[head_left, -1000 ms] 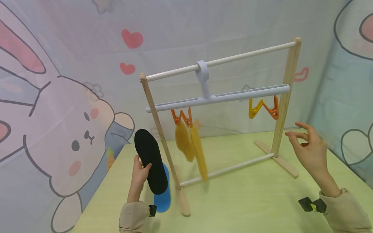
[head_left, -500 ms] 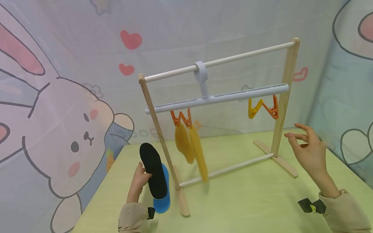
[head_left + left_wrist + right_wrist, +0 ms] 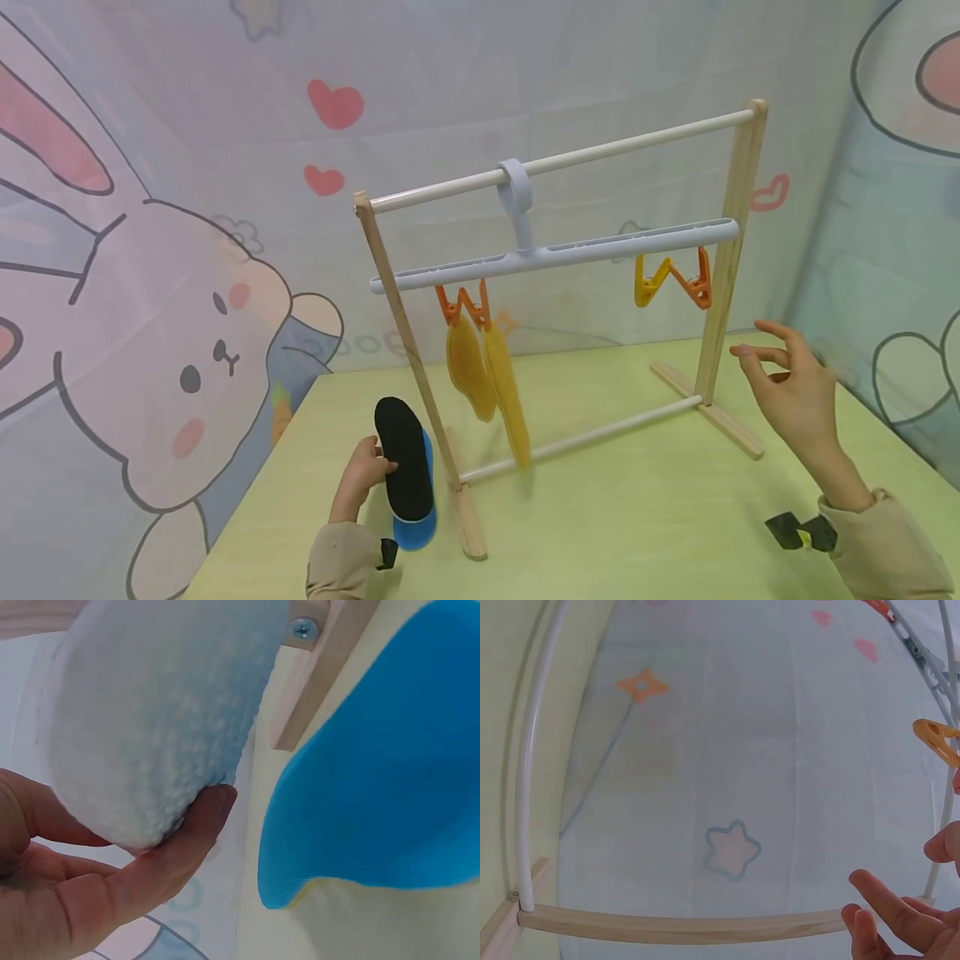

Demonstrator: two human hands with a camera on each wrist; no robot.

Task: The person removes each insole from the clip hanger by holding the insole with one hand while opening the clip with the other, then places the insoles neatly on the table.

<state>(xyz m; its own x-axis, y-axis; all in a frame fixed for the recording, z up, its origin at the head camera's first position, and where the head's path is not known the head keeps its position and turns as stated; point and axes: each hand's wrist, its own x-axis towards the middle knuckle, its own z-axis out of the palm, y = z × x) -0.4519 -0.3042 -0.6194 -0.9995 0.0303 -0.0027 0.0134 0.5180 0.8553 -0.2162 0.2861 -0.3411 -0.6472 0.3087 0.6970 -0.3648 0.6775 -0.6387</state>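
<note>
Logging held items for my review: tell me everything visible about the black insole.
The black insole is long, round-ended, with a matte-looking black face; the left wrist view shows its pale, bumpy, foam-like underside. The left hand pinches it at one edge, thumb on the black face. It is tilted, left of the wooden rack, overlapping the blue insole in the head view; whether they touch is unclear.

Matt and cloth-like on top of the black insole (image 3: pixel 407 462) at near left, bumpy on its pale underside; finely ribbed, matt fabric on the blue insole (image 3: pixel 382 765), felt-like on the hanging yellow insoles (image 3: pixel 506 396). Smooth plastic in the pale hanger (image 3: pixel 525 261), orange clips (image 3: pixel 703 292) and yellow clip (image 3: pixel 641 292). Bare matt wood in the uprights (image 3: pixel 742 179), glossy white on the rods (image 3: pixel 622 146), shiny metal in the screw (image 3: pixel 304 628), creased cloth for the far backdrop (image 3: pixel 435 100).
</note>
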